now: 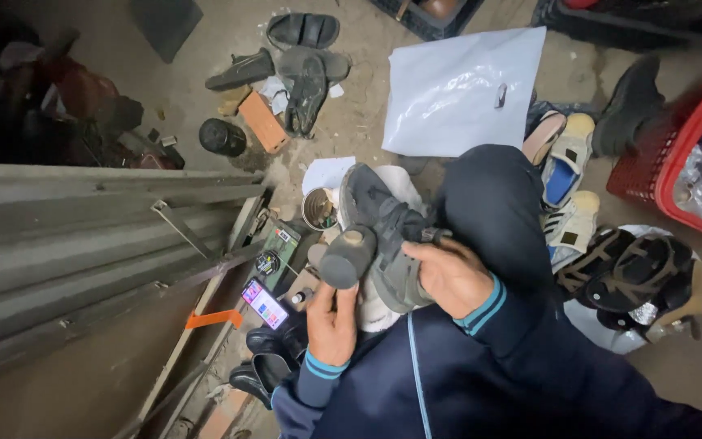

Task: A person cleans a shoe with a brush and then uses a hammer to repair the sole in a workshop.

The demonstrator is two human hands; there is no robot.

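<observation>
1. A dark grey sneaker (383,236) sits over the person's knee, sole side turned partly up and toe pointing away from the body. It looks mounted or propped on a rounded wooden form (349,254), whose blunt end sticks out at its left side.
2. The right hand (451,276) is closed on the sneaker's heel end, fingers wrapped over the upper and steadying it.
3. The left hand (332,323) rests below the wooden form, fingers curled loosely; whether it grips anything cannot be told (the fingertips are hidden under the form).
4. As a judgement, the work on this shoe is under way rather than finished: it is held for handling, and no glue, thread or tool shows applied to it.
5. Just beyond the sneaker stands a small open tin (318,209), and a phone (264,303) with a lit screen lies on the floor beside the left hand.
6. Further out lie a white plastic sheet (461,85), black sandals (302,31), a pair of white trainers (570,187) and a red basket (676,154).
</observation>
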